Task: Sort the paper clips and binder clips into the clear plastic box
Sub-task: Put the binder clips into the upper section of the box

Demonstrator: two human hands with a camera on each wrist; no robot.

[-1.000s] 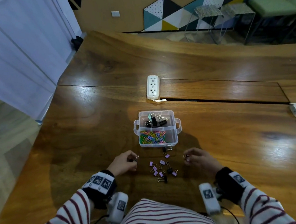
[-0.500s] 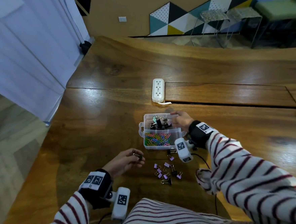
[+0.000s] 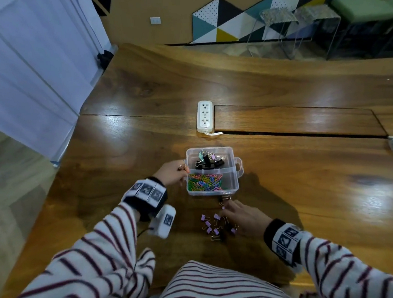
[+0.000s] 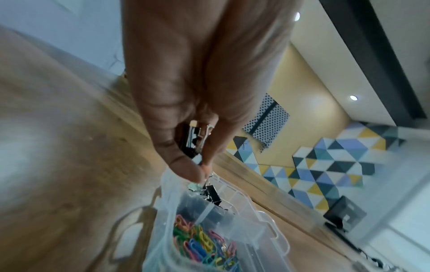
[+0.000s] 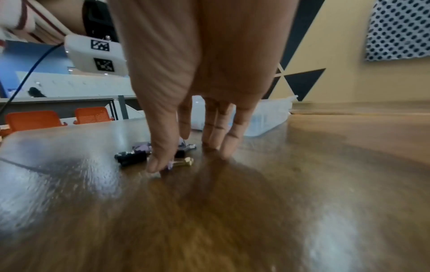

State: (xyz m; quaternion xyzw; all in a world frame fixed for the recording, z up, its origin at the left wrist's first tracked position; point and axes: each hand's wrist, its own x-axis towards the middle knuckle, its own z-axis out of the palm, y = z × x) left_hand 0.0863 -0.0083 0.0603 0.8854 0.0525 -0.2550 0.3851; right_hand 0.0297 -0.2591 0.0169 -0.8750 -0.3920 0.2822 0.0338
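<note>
My left hand [image 4: 186, 103] pinches a black binder clip [image 4: 210, 193] dangling just over the box [image 3: 237, 183] rim, far compartment directly below. My right hand [image 3: 244, 217], fingers spread and holding nothing, hovers over loose clips [image 3: 211, 227] beside it.

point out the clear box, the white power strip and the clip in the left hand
clear plastic box [image 3: 238, 167], head view, on its right-side handle
white power strip [image 3: 205, 116], head view, middle of its top face
black binder clip [image 4: 213, 194], left wrist view, on its black body below the fingertips

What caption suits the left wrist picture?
Left hand pinches small black binder clip over clear plastic box.
</note>
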